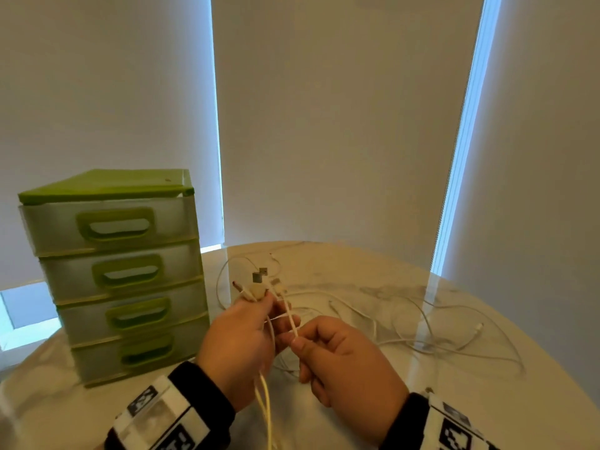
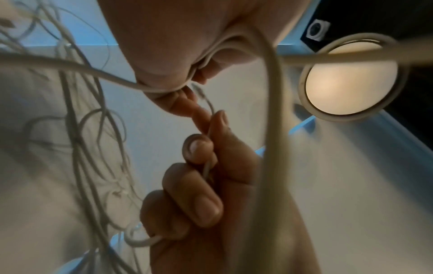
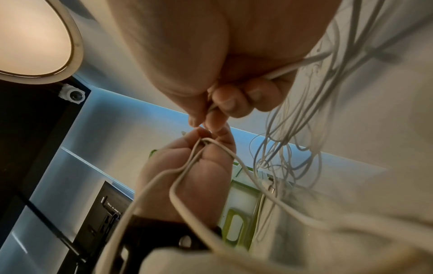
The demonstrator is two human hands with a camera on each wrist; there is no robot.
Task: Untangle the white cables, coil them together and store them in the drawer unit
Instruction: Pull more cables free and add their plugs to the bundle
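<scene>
The person's left hand [image 1: 238, 332] is gripping a bundle of thin white cables [image 1: 383, 323] just below their plug ends [image 1: 259, 277], fingers curled round several strands. The right hand [image 1: 337, 355] is pinching a single strand between thumb and forefinger, close beside the left. The rest of the cables are lying in loose, crossing loops on the pale marbled worktop [image 1: 487, 401]. To do this well, the right hand is probably best drawing one strand slowly through, easing each crossing rather than tugging knots tight. The green-framed plastic drawer unit [image 1: 123, 274] is standing at the left, all four translucent drawers closed; their contents cannot be made out.
</scene>
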